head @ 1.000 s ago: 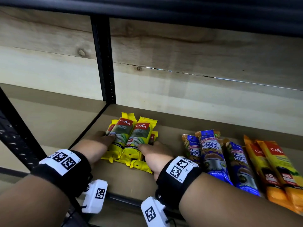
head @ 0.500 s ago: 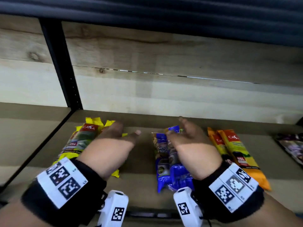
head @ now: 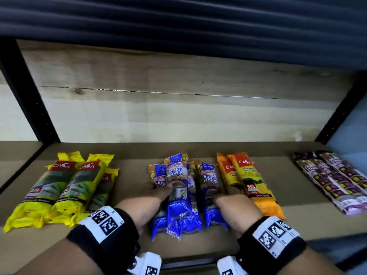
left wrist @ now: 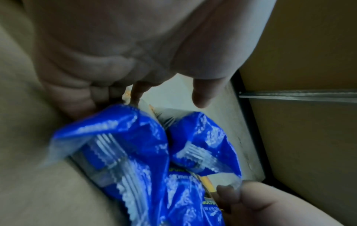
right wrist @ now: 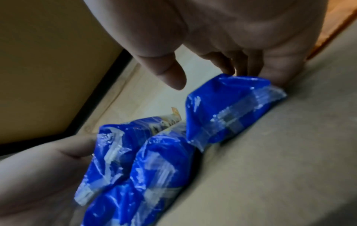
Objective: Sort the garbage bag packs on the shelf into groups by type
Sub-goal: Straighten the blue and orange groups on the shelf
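Note:
Several blue "Singlet Handle" packs (head: 175, 173) lie bunched mid-shelf, lengthwise front to back. My left hand (head: 156, 195) presses against the bunch's left side, its thumb over the top pack. My right hand (head: 228, 203) presses against the right side. In the left wrist view the fingers (left wrist: 81, 99) run along the blue packs (left wrist: 125, 137) with the thumb free above. In the right wrist view the fingers (right wrist: 270, 71) touch the outer blue pack (right wrist: 222, 107), thumb lifted. Neither hand is curled round a pack.
Yellow packs (head: 65, 185) lie grouped at the left, orange packs (head: 250, 181) just right of my right hand, and purple packs (head: 333, 179) at the far right. Bare shelf board (head: 135, 175) separates yellow from blue. Black posts (head: 25, 96) frame the bay; an upper shelf hangs overhead.
Both hands left the yellow packs and moved right to the blue ones. They have since dropped to the sides of the blue bunch, which now lies closer together.

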